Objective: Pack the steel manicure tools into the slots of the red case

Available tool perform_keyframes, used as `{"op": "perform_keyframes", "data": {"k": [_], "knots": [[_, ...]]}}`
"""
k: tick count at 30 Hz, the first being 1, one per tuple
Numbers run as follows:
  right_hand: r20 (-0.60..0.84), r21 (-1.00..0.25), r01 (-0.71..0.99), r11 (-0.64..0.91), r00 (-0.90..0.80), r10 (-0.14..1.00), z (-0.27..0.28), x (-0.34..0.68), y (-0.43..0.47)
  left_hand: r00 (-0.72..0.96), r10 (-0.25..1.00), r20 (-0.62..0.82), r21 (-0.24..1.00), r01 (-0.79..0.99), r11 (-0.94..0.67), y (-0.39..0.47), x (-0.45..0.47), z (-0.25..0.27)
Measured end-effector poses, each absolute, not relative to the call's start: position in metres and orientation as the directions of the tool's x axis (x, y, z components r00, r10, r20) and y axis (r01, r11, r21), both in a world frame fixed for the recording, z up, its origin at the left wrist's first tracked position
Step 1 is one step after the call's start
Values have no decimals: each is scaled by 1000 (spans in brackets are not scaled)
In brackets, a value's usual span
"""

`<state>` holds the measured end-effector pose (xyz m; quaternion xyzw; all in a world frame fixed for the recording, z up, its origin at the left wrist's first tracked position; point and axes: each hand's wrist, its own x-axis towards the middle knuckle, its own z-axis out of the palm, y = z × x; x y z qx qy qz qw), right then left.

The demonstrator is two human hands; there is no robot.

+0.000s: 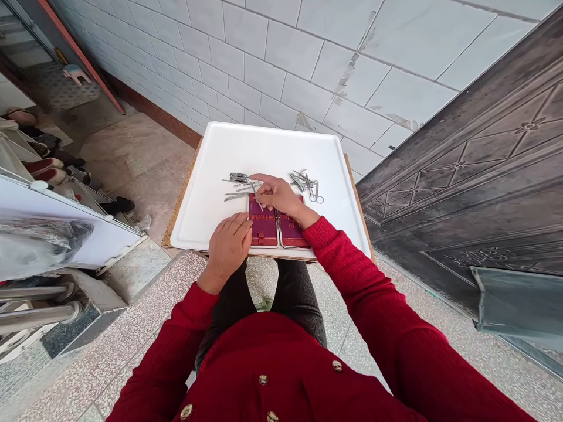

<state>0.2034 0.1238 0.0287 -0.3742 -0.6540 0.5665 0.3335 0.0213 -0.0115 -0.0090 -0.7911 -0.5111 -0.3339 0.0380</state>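
Shiny metal tools [240,177]; smooth tray [268,149], probably plastic.

The open case [294,234] lies beneath your right grip [276,196], on the tray [268,146]; small tools [239,177] lie left of that grip, scissors [316,198] to its right.

Red sweater [281,357], dark trousers [297,293]

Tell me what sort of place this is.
Probably a hallway or entryway in a home, though I can't be sure. The shoes at left, the tiled wall ahead and what looks like a large dark door at right suggest it.
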Motion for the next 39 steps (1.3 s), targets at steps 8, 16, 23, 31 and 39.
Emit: {"op": "perform_keyframes", "data": {"k": [8,16,23,31,39], "knots": [[-1,-991,120,54,-416,910,27,197,118,241,792,560,298,834,-464,-11,21,-11],[-3,-976,205,79,-372,928,26,194,115,243,781,575,283,836,-469,-11,22,-10],[-11,-962,256,90,-369,930,26,193,114,247,784,569,279,840,-466,-11,22,-9],[116,-850,450,276,-351,929,19,195,118,256,766,589,244,848,-471,-11,23,-8],[211,-767,518,379,-355,911,19,193,113,255,769,585,262,838,-478,-11,22,-9]]}}
